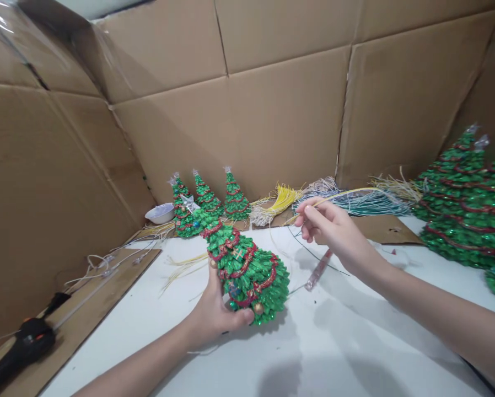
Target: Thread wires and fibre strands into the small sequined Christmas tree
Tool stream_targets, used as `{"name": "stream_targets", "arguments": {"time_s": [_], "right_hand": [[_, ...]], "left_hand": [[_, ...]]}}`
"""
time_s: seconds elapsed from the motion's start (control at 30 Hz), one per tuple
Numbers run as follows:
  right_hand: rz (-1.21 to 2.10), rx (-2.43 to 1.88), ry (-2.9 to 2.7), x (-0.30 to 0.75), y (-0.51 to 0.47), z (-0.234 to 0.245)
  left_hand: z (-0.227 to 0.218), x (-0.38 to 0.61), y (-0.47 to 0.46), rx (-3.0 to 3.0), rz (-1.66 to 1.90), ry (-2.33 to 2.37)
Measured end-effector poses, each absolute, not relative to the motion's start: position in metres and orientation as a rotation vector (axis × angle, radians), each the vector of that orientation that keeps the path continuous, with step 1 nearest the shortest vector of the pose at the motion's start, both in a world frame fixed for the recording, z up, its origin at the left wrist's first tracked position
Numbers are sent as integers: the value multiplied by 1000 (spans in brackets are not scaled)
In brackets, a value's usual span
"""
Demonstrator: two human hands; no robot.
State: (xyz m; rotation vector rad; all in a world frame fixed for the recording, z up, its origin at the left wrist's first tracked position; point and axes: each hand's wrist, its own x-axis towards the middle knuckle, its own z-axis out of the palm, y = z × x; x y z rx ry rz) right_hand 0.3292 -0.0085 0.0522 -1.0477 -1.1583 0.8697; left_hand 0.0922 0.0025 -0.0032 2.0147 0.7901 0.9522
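My left hand (216, 311) is wrapped round the lower part of a green Christmas tree figurine (251, 270) with red garlands and small ornaments. The tree leans to the left above the white table, its clear star (189, 204) at the upper left. To the right of it, my right hand (328, 223) is raised, thumb and fingers pinching a thin yellow wire (350, 191) that arcs off to the right. On the table between the hands lies a screwdriver (318, 270) with a translucent reddish handle. The underside of the tree is hidden from view.
Several similar trees (236, 196) stand along the cardboard wall (272, 121), with larger-looking ones (462, 204) at right. Bundles of yellow wires (286, 198) and green wires (359, 204) lie at the back. A white bowl (160, 214) and a black glue gun (32, 339) are at left.
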Motion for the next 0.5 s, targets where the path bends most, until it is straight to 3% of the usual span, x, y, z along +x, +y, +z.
{"name": "stream_targets", "arguments": {"time_s": [0.5], "right_hand": [[727, -1308, -1890, 308, -34, 41]], "left_hand": [[-13, 98, -1, 2070, 1108, 863]]}}
